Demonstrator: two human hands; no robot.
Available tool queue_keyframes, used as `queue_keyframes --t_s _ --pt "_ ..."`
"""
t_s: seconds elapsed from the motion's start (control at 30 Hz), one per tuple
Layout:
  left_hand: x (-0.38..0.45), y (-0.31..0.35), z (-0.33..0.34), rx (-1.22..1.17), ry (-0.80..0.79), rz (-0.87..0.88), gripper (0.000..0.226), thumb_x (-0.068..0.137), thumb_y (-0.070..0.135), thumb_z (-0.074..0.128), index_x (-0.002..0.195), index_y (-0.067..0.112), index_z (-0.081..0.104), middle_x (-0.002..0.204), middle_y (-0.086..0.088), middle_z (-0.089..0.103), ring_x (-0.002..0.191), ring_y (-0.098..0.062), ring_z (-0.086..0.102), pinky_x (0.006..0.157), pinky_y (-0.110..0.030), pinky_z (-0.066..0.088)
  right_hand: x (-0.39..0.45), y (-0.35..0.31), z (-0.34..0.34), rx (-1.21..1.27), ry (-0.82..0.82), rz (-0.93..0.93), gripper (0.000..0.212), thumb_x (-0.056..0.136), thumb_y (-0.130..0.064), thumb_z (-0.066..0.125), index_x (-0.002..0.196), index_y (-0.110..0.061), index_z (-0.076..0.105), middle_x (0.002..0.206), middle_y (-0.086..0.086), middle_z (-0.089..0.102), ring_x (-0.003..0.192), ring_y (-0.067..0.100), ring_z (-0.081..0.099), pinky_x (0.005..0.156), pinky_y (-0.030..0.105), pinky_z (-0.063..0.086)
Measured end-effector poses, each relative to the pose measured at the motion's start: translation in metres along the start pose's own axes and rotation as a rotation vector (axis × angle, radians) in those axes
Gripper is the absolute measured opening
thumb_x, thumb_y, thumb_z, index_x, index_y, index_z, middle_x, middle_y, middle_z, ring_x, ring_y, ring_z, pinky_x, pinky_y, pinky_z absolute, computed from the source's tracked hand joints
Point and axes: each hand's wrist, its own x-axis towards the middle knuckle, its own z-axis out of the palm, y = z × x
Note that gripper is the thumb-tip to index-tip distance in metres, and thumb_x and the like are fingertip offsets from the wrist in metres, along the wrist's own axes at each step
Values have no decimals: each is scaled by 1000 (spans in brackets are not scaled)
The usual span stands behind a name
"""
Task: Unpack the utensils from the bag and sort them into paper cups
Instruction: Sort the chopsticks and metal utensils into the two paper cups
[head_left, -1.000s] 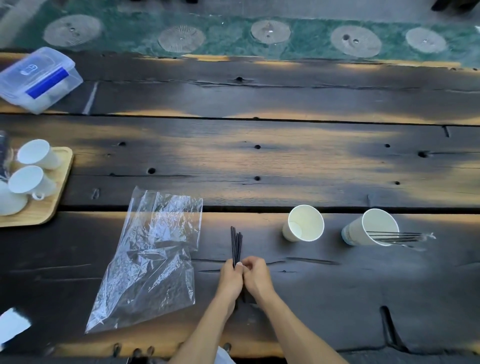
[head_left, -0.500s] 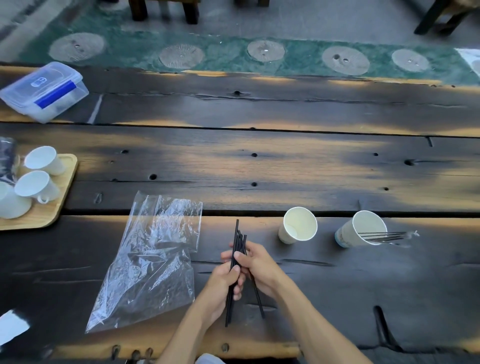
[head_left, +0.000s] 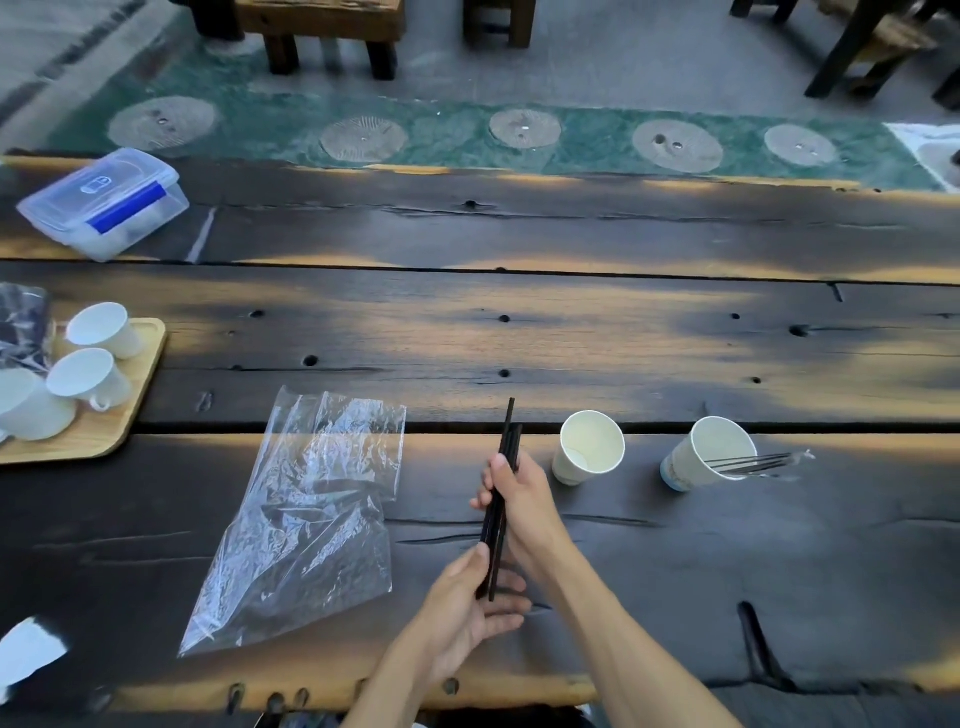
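A bundle of black chopsticks (head_left: 506, 441) stands nearly upright above the table's near plank. My right hand (head_left: 522, 493) grips the bundle around its middle. My left hand (head_left: 475, 603) cups the lower ends, thumb against them. The clear plastic bag (head_left: 311, 514) lies flat and empty to the left. Right of my hands an empty paper cup (head_left: 589, 448) lies tipped toward me. Further right a second paper cup (head_left: 706, 460) holds metal forks (head_left: 753, 462) that stick out to the right.
A wooden tray (head_left: 132, 410) with white ceramic cups (head_left: 104, 330) sits at the left edge. A clear plastic box with a blue strip (head_left: 106, 200) rests at the far left. Stools and chair legs stand beyond the table's far edge.
The chopsticks have risen from lying on the table to nearly upright. My left hand slid down to their lower ends while my right hand kept the middle. The camera tilted up.
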Motion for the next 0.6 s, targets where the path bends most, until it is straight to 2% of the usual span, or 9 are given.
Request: queue_keyframes --t_s 0.1,0.2,0.3,0.33,0.43,0.53,0.6 --pt "-6 4 8 -174 -73 38 38 101 34 47 112 1 60 90 -23 66 64 -29 62 50 -30 49 -6 1 -2 -38 -26 -40 15 103 -23 46 93 -12 51 67 -4 45 56 12 43 62 27 48" --pt "-7 7 14 -164 -73 80 26 97 28 53 105 4 58 83 -16 64 59 -22 55 45 -25 41 -15 -1 -9 -92 -111 -22 14 101 -23 47 97 -10 51 67 -2 51 59 15 50 63 27 44" --pt "-8 5 15 -127 -35 119 27 90 26 59 105 3 59 80 -12 58 60 -17 49 44 -23 37 -23 -12 -19 -275 -235 58 14 100 -26 50 93 -15 52 78 5 63 51 15 54 39 25 42" --pt "-8 5 13 -125 -21 133 28 90 25 59 108 3 60 80 -11 57 61 -16 49 44 -22 37 -25 -18 -23 -295 -273 88 14 100 -26 51 93 -14 53 83 7 67 51 16 55 37 26 40" --pt "-8 3 10 -106 14 160 28 95 18 55 112 -3 61 76 -8 56 61 -14 46 41 -20 37 -31 -31 -35 -282 -382 122 10 100 -13 53 95 -5 57 94 17 70 64 17 63 56 34 47" --pt "-8 6 9 -48 41 156 23 100 9 49 100 -9 62 71 -10 50 57 -11 43 39 -17 33 -36 -42 -46 -124 -349 133 10 98 -6 54 108 -4 58 101 20 70 91 31 68 83 43 53" --pt "-7 7 11 -3 41 144 23 101 7 47 95 -9 63 70 -10 48 55 -10 41 38 -17 31 -40 -48 -55 -4 -317 128 17 95 -5 57 112 -3 56 102 21 69 98 36 68 86 44 55"
